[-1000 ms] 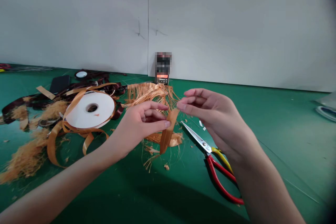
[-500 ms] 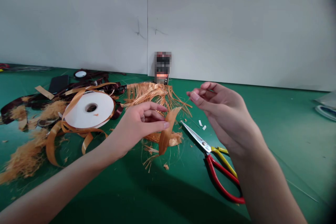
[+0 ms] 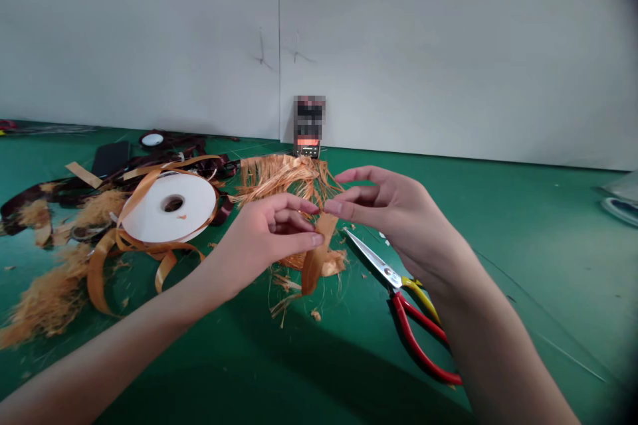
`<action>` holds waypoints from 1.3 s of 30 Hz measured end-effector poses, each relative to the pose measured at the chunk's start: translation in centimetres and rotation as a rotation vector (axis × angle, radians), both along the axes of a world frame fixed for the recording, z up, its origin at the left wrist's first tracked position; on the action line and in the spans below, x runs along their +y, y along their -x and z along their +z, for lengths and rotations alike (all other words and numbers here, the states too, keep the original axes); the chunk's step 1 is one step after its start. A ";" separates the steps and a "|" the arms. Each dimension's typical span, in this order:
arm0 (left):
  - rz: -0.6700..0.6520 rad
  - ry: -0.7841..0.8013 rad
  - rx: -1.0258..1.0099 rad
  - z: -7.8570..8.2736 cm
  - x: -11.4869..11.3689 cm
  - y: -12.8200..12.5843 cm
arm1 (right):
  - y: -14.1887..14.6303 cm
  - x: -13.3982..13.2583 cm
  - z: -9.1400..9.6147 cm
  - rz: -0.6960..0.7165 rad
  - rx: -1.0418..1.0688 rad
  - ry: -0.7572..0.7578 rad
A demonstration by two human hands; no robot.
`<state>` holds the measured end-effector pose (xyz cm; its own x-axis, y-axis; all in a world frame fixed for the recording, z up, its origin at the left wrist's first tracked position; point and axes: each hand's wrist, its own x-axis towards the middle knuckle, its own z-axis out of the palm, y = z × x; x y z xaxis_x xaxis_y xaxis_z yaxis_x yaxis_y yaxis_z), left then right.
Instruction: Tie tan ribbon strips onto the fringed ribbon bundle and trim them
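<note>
My left hand [image 3: 266,239] pinches a short orange ribbon strip [image 3: 315,264] between thumb and forefinger, holding it above the green mat. My right hand [image 3: 393,216] meets it from the right, its fingertips closed on the strip's upper end. The strip hangs down, its lower part frayed. Red and yellow scissors [image 3: 409,309] lie on the mat just below my right wrist, blades pointing up-left.
A white ribbon spool [image 3: 169,207] wound with loose orange ribbon sits at the left. Frayed orange threads [image 3: 279,176] pile behind my hands, more [image 3: 44,299] at the far left. Dark ribbons and a black phone [image 3: 110,158] lie further back. A grey wall stands behind.
My right hand pulled away up and to the right with a thin thread, then came back left to the top of the strip. My left hand stayed put.
</note>
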<state>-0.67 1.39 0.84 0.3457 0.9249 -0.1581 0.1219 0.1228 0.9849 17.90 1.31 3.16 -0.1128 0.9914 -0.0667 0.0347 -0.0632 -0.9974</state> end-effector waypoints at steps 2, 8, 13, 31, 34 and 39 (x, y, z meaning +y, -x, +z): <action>0.003 -0.004 0.012 0.0 0.0 0.1 | 0.0 0.0 0.0 -0.029 0.014 -0.009; 0.028 -0.011 0.029 0.1 -0.1 0.2 | 0.1 0.1 -0.1 -0.085 0.107 -0.025; 0.033 -0.016 0.033 0.1 -0.1 0.1 | -0.4 0.2 0.0 -0.156 0.133 -0.074; 0.029 -0.023 -0.018 0.1 0.0 0.4 | -0.1 -0.1 0.4 -0.083 -0.038 0.011; 0.037 -0.035 -0.029 0.1 0.1 0.6 | -0.1 0.0 0.5 -0.106 -0.041 -0.018; 0.055 -0.063 -0.048 -0.1 0.3 0.7 | -0.4 0.0 0.3 -0.141 -0.086 -0.050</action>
